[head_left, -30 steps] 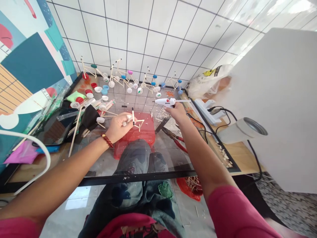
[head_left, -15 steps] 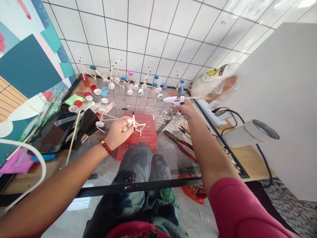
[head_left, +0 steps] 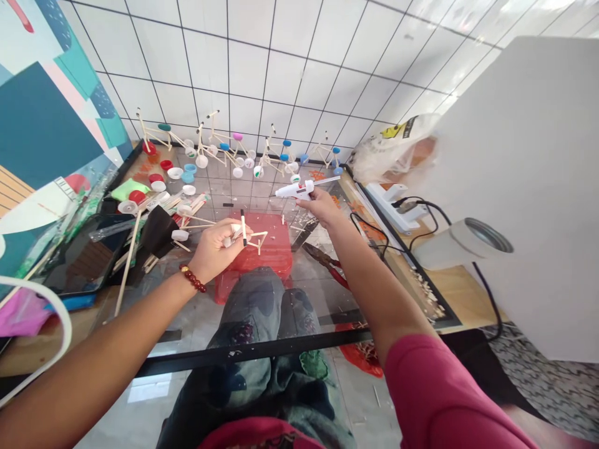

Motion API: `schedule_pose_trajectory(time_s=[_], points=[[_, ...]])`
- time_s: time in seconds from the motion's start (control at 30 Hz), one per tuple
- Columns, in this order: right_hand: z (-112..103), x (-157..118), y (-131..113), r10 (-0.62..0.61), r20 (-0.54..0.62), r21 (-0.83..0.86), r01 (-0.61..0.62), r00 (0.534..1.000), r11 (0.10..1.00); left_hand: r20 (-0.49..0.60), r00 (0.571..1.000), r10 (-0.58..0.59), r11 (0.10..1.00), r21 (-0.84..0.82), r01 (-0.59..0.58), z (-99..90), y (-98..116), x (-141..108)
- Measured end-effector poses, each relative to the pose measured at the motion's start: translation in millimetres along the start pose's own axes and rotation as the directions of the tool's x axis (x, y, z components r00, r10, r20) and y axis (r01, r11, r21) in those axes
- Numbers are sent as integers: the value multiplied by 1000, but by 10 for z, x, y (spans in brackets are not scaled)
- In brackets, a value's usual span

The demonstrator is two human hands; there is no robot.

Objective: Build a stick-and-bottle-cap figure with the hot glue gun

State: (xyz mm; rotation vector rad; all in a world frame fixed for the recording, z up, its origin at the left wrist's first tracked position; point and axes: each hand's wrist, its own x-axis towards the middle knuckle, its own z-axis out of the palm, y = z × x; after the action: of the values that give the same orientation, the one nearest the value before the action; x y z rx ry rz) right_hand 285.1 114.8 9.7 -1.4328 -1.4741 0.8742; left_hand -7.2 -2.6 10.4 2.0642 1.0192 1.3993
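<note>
My left hand (head_left: 216,252) is closed on a small stick model (head_left: 260,242), a frame of thin pale sticks with a black-tipped crossbar standing upright at its end. A white bottle cap seems to sit partly hidden by the fingers. In my right hand (head_left: 322,209) is a white hot glue gun (head_left: 296,190), its nozzle pointing left and a clear glue stick jutting from its back. The gun is held above the glass tabletop (head_left: 262,199), apart from the model. Similar finished-looking stick models with cap wheels (head_left: 238,149) stand along the far edge.
Loose bottle caps (head_left: 175,173), sticks and a dark phone (head_left: 82,252) lie at the left. Red-handled pliers (head_left: 327,262) rest beside my right forearm. A white power strip (head_left: 397,209), a black cable and a lamp-like cylinder (head_left: 461,244) occupy the right. A red stool (head_left: 269,231) shows beneath the glass.
My right hand has brought the glue gun left and slightly nearer the model. My left hand keeps hold of the stick model. The whole view has shifted a little.
</note>
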Motion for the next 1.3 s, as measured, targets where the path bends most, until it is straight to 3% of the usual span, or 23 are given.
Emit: schedule_pose_trajectory(time_s=[0.17,0.23,0.3,0.37,0.43,0.53,0.67,0.87,1.03,1.3], points=[[-157,-62,-4,4,10,-260,-1,1000,966,11,1000,-19,1000,2,19,-2,-5,-2],[-286,-198,-105,-6,-78,-403,-26,997,915,16,1000,-23,1000,0,23,-5,-6,-2],[-356,-427,-257,-91,-202,-482,-17,975,876,24,999,-30,1000,2,30,-9,-1,-1],[-310,-713,-412,-230,-234,-428,113,945,897,27,999,-42,999,7,42,-14,7,-1],[-142,-985,-504,-261,-134,-287,215,956,933,27,998,-56,998,16,56,-19,13,-1],[222,-1232,-473,-222,50,-93,226,974,970,32,997,-71,997,35,69,-25,12,1],[559,-1262,-305,-205,99,-74,213,974,974,35,997,-71,996,56,69,-30,7,2],[613,-1253,-286,-350,112,-160,365,930,917,38,993,-112,989,98,108,-42,32,-10],[654,-1278,-288,-372,99,-155,383,923,911,36,988,-153,981,128,147,-44,41,-15],[734,-1256,-243,-384,109,-75,393,917,917,30,996,-80,996,46,78,-9,-3,1]])
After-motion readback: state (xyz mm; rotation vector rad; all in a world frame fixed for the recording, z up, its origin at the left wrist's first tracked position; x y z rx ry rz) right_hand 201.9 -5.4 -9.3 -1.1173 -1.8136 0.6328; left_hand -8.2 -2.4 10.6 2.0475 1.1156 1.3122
